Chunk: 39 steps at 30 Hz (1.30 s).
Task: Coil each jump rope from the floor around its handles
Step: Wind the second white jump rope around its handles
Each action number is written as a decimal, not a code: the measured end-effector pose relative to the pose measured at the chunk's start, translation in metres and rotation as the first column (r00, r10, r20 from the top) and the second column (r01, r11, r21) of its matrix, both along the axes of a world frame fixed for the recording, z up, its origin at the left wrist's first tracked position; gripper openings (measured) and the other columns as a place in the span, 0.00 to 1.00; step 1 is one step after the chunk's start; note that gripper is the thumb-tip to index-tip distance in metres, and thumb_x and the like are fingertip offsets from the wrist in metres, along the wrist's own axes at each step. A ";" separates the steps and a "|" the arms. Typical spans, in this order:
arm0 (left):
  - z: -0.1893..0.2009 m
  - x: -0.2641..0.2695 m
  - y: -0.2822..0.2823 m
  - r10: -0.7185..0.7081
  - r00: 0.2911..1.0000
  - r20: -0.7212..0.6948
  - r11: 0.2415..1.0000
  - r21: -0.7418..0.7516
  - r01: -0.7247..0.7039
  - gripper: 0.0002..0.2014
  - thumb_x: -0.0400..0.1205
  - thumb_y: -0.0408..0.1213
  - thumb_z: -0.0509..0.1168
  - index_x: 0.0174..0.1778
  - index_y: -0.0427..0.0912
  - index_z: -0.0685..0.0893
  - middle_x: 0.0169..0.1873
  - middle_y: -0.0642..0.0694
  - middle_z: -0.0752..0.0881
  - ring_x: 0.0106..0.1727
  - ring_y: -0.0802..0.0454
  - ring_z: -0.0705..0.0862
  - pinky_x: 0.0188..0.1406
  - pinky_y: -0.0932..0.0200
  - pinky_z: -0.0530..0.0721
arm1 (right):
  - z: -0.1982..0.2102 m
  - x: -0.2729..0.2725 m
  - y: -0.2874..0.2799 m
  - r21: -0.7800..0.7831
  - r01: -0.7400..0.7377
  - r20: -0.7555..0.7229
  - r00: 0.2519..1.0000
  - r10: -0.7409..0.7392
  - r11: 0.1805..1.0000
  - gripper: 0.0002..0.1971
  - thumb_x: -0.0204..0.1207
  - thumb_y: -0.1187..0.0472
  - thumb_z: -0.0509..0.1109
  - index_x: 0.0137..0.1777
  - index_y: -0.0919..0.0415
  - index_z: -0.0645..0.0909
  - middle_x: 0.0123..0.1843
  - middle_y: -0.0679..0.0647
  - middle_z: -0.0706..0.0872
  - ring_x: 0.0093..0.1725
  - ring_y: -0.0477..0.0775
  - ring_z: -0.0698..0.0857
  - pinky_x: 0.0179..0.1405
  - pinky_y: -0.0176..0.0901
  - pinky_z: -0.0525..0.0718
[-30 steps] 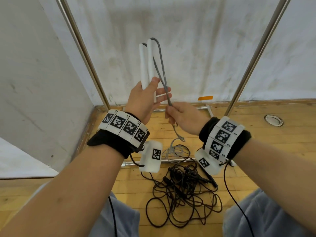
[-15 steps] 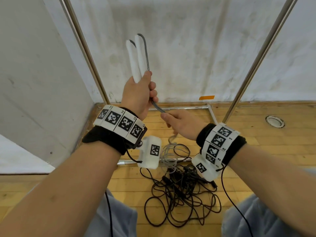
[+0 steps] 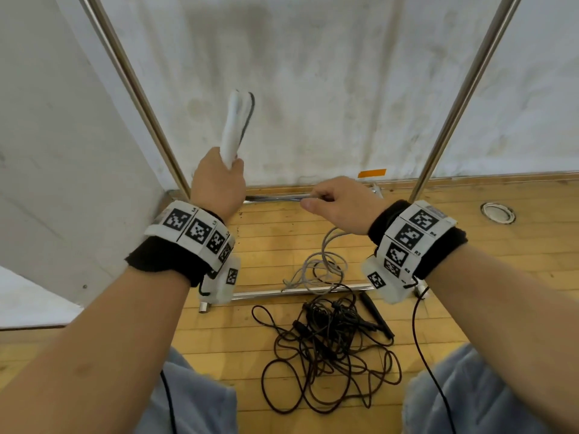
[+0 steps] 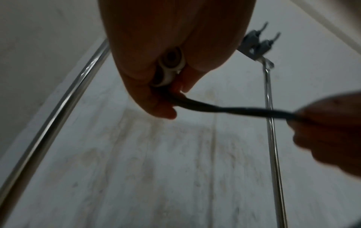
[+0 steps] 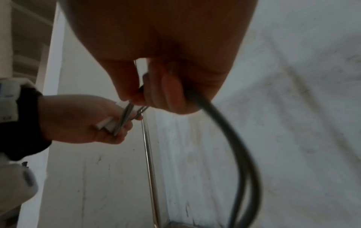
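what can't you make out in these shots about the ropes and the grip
- Head view: the left hand hides the lower part of the white handles.
- Head view: the right hand covers where it pinches the grey rope.
- Head view: the black rope is tangled; its count and handles are unclear.
- Right wrist view: the rope is motion-blurred.

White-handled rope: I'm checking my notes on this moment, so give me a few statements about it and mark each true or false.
1. The left hand grips both white handles together. True.
2. The right hand is empty. False: it pinches the grey rope, pulled taut between the hands.
3. The black jump rope is coiled around its handles. False: it lies tangled on the wooden floor.
4. Some grey rope lies slack on the floor. True.
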<state>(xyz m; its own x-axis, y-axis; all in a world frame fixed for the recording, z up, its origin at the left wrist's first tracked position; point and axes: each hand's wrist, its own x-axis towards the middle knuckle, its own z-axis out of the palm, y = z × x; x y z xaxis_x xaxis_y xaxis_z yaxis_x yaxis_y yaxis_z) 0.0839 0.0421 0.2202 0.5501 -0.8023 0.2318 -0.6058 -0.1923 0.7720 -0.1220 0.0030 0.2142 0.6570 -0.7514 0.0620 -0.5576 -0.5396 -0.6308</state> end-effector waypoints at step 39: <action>0.018 -0.040 0.034 -0.666 0.677 -0.313 0.688 0.093 0.720 0.12 0.78 0.38 0.68 0.57 0.48 0.81 0.26 0.55 0.74 0.24 0.56 0.70 0.23 0.61 0.71 | 0.012 -0.024 -0.028 0.382 0.053 0.404 0.888 -0.218 0.923 0.14 0.80 0.62 0.67 0.31 0.58 0.81 0.20 0.47 0.73 0.24 0.49 0.66 0.22 0.35 0.67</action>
